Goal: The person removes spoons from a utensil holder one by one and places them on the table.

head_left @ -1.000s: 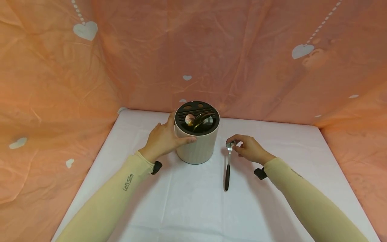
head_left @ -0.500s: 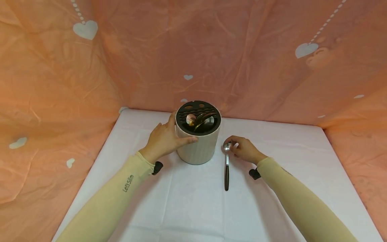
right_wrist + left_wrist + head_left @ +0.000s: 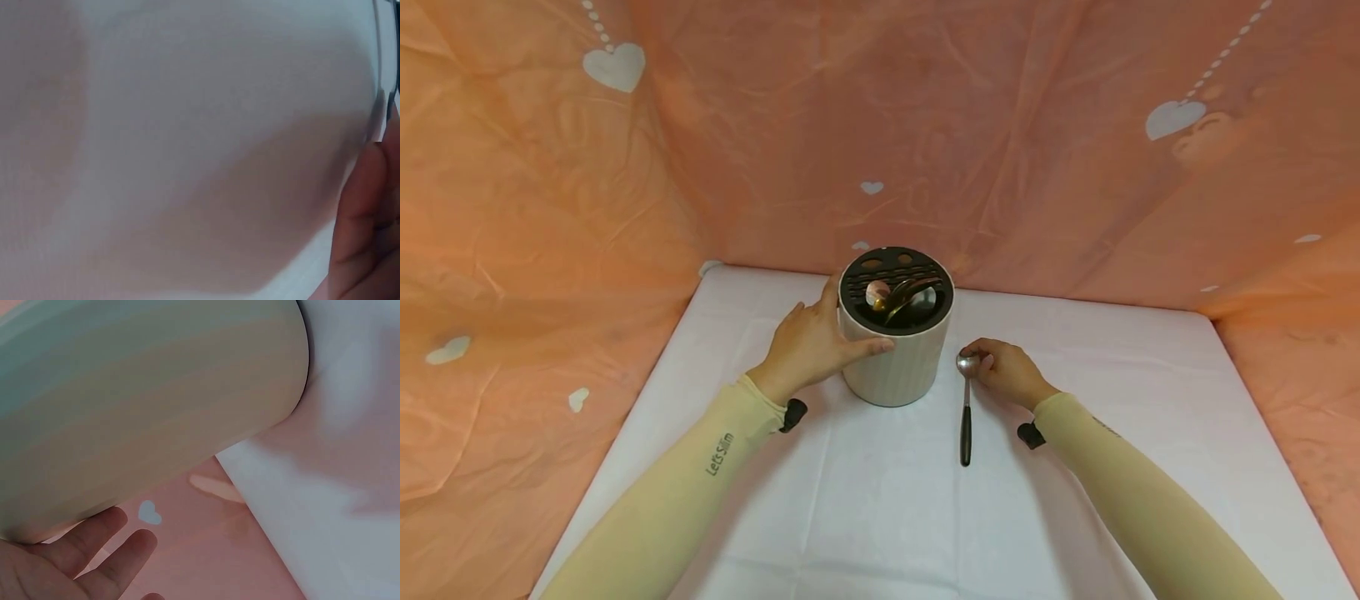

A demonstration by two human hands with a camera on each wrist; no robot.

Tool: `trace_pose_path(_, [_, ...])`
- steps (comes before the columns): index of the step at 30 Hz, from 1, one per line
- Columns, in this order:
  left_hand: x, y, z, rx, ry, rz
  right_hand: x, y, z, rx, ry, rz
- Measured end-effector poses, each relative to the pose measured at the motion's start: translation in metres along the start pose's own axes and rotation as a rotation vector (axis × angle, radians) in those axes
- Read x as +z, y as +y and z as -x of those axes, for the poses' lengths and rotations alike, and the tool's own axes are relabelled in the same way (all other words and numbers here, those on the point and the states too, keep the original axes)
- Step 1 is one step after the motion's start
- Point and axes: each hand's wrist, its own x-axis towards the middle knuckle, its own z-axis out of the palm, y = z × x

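Note:
A cream, ribbed utensil holder (image 3: 891, 375) with a black slotted top stands upright on the table. My left hand (image 3: 808, 346) holds it from the left, thumb across the front and fingers along the far left side. In the left wrist view, fingertips (image 3: 103, 522) rest at the holder's wall. To the holder's right, my right hand (image 3: 1006, 371) pinches a spoon (image 3: 966, 433) at its silver bowl. The spoon's black handle points toward me. In the right wrist view, the right hand (image 3: 365, 219) shows only at the right edge, beside the spoon's thin metal neck.
Several utensils (image 3: 910, 300), some gold and some silver, sit in the holder's large opening, their heads showing at the top. A white cloth (image 3: 865, 517) covers the table. Orange sheeting (image 3: 790, 125) with white hearts hangs at the back and both sides.
My right hand has shifted slightly left with the spoon's bowl, and the spoon now lies straighter. My left hand keeps its hold on the utensil holder. The head view has shifted a little.

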Motion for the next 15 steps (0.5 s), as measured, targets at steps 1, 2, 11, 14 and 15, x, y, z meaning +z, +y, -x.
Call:
trace_pose_path(1, [0.0002,0.0000,-0.0001,0.002,0.001,0.002,0.0003,-0.0002,-0.0002,0.001,0.001,0.010])
trace_pose_path(2, [0.0002,0.0002,-0.0001,0.002,0.001,0.002,0.0005,-0.0002,-0.0005,0.001,0.000,0.021])
trace_pose_path(11, [-0.0001,0.0003,-0.0002,0.008,0.010,0.001,-0.0007,-0.0041,-0.0011,0.043,-0.020,0.057])
trace_pose_path(14, [0.0000,0.0000,-0.0002,0.009,0.010,-0.002,-0.0016,-0.0055,-0.0022,0.067,-0.035,0.080])
trace_pose_path(15, [0.0000,-0.0003,-0.0001,0.008,0.010,-0.004,-0.0018,-0.0055,-0.0027,0.075,-0.041,0.087])
